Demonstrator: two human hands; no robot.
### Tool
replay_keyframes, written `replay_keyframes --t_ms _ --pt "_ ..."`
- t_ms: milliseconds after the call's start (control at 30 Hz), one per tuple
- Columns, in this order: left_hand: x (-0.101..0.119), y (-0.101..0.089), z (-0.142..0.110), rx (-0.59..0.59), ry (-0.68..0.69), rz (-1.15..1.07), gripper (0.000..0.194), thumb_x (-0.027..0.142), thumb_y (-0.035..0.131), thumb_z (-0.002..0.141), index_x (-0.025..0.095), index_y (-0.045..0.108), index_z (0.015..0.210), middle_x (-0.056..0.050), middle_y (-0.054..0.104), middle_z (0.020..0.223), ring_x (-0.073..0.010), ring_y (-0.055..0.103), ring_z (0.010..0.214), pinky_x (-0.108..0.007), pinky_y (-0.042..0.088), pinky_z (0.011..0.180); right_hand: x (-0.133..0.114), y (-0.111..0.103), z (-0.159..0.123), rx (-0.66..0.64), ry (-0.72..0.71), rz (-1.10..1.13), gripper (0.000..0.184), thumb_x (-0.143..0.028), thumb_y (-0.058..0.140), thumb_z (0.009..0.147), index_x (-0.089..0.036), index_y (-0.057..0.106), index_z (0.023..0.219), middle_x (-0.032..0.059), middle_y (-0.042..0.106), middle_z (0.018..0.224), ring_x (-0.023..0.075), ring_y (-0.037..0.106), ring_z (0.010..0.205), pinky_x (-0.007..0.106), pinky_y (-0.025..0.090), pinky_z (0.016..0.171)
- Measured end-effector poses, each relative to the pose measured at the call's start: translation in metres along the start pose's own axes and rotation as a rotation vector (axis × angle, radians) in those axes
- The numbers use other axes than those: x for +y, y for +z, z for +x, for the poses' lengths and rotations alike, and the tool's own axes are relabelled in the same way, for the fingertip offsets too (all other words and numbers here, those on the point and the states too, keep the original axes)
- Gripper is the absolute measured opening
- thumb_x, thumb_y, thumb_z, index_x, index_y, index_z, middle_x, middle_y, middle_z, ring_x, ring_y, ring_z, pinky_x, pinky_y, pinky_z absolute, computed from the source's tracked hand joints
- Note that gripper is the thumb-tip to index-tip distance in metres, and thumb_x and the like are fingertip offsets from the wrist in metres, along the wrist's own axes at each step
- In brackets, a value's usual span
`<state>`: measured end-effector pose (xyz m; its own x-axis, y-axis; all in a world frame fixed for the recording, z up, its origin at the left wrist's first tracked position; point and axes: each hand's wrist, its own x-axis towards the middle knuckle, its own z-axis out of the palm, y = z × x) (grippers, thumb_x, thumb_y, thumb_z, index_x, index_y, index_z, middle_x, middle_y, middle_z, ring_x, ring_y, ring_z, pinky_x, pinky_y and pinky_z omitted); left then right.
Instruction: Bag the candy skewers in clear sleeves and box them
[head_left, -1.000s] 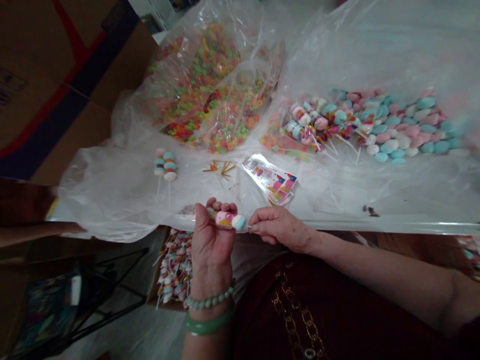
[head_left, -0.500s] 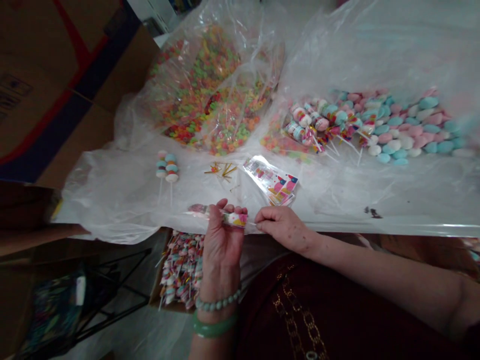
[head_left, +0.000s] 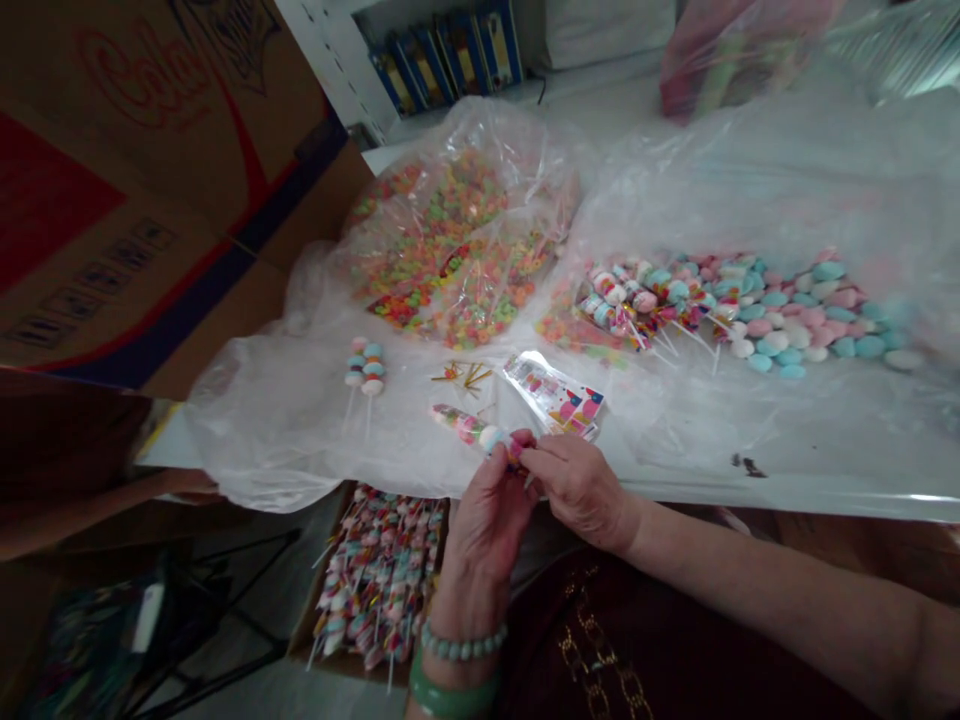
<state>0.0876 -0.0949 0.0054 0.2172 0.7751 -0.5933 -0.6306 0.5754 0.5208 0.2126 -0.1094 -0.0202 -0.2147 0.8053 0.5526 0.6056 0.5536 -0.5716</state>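
My left hand (head_left: 487, 510) and my right hand (head_left: 577, 485) meet at the table's near edge, both pinching the base of a wrapped candy skewer (head_left: 469, 428) in a clear sleeve that points up and left. Just behind my hands lies a small stack of printed cellophane sleeves (head_left: 559, 398). A few gold twist ties (head_left: 463, 376) lie beside the stack. Two bare candy skewers (head_left: 363, 368) rest further left on the plastic sheet.
A bag of small coloured candies (head_left: 457, 260) sits at the back. To the right are wrapped skewers (head_left: 637, 300) and loose pastel marshmallows (head_left: 795, 310). A box of finished skewers (head_left: 379, 575) stands below the table edge. Large cardboard boxes (head_left: 135, 180) rise at left.
The view has tilted up and shifted. My hands have closed together at the skewer's base, and the sleeved skewer now points up-left over the table instead of lying across my left palm.
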Motion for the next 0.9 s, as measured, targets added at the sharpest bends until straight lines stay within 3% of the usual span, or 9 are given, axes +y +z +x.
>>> replay_keyframes --t_ms 133,233,333,467,600,700,767,833,900 --pt "0.0 -0.003 -0.001 0.057 0.138 0.105 0.026 0.035 0.072 0.075 0.01 0.067 0.074 -0.006 0.065 0.075 -0.0124 0.06 0.069 -0.023 0.05 0.066 -0.004 0.003 -0.007 -0.037 -0.1 -0.024 0.03 -0.011 0.031 0.095 -0.013 0.062 0.094 0.0075 0.059 0.077 0.0181 0.052 0.072 0.029 0.04 0.065" --pt "-0.007 -0.003 0.0 0.095 0.283 0.165 0.028 0.037 0.07 0.075 0.009 0.068 0.076 -0.004 0.064 0.07 -0.011 0.058 0.064 -0.021 0.049 0.064 -0.014 0.0 -0.006 -0.08 -0.042 -0.078 0.026 -0.012 0.034 0.096 -0.013 0.06 0.098 0.0092 0.061 0.085 0.0186 0.053 0.078 0.03 0.042 0.072" --pt "-0.013 0.005 0.002 0.107 0.233 0.07 0.027 0.035 0.059 0.084 0.01 0.068 0.089 -0.005 0.065 0.08 -0.012 0.061 0.072 -0.023 0.05 0.071 -0.025 -0.004 0.004 -0.083 -0.005 -0.297 0.022 -0.014 0.04 0.095 -0.012 0.059 0.106 0.0119 0.062 0.094 0.022 0.053 0.082 0.036 0.04 0.076" --pt "-0.015 0.017 0.004 0.118 0.17 -0.103 0.021 0.019 0.046 0.091 0.012 0.066 0.087 -0.003 0.063 0.081 -0.0086 0.06 0.075 -0.018 0.05 0.076 -0.029 -0.006 0.019 -0.108 -0.017 -0.422 0.02 -0.014 0.044 0.092 -0.014 0.063 0.086 0.0087 0.062 0.077 0.0226 0.052 0.074 0.038 0.037 0.072" --pt "-0.003 0.014 -0.002 0.102 0.076 -0.196 0.014 0.017 0.052 0.088 0.013 0.065 0.092 -0.003 0.063 0.082 -0.0099 0.06 0.073 -0.02 0.052 0.069 -0.02 0.0 0.026 -0.219 0.263 -0.08 0.018 -0.016 0.048 0.087 -0.016 0.062 0.076 0.0066 0.063 0.07 0.0203 0.054 0.071 0.036 0.038 0.073" --pt "0.007 0.001 -0.007 -0.031 0.042 -0.118 0.02 0.023 0.06 0.084 0.01 0.065 0.098 -0.006 0.063 0.085 -0.0109 0.058 0.066 -0.02 0.049 0.056 -0.011 0.008 0.025 -0.327 0.686 0.595 0.018 -0.021 0.047 0.081 -0.017 0.056 0.065 0.0021 0.058 0.058 0.016 0.054 0.059 0.03 0.04 0.065" --pt "0.01 -0.009 -0.01 -0.136 0.019 -0.057 0.033 0.031 0.064 0.081 0.009 0.065 0.105 -0.01 0.064 0.094 -0.0141 0.06 0.07 -0.023 0.05 0.055 -0.008 0.011 0.023 -0.406 0.839 0.997 0.017 -0.025 0.047 0.077 -0.017 0.052 0.063 0.0004 0.055 0.053 0.0145 0.052 0.052 0.028 0.041 0.059" --pt "0.01 -0.016 -0.009 -0.145 0.05 -0.049 0.039 0.035 0.066 0.079 0.009 0.064 0.108 -0.012 0.064 0.103 -0.0178 0.062 0.08 -0.026 0.052 0.063 -0.011 0.012 0.021 -0.435 0.847 1.067 0.016 -0.027 0.047 0.076 -0.017 0.052 0.064 0.0005 0.055 0.053 0.0149 0.052 0.052 0.028 0.042 0.059" --pt "0.008 -0.019 -0.007 -0.066 0.12 -0.086 0.036 0.032 0.068 0.077 0.01 0.065 0.105 -0.011 0.066 0.1 -0.018 0.062 0.085 -0.027 0.053 0.07 -0.018 0.012 0.02 -0.372 0.721 0.787 0.015 -0.026 0.047 0.079 -0.017 0.056 0.071 0.0036 0.061 0.064 0.0175 0.057 0.063 0.03 0.043 0.066"
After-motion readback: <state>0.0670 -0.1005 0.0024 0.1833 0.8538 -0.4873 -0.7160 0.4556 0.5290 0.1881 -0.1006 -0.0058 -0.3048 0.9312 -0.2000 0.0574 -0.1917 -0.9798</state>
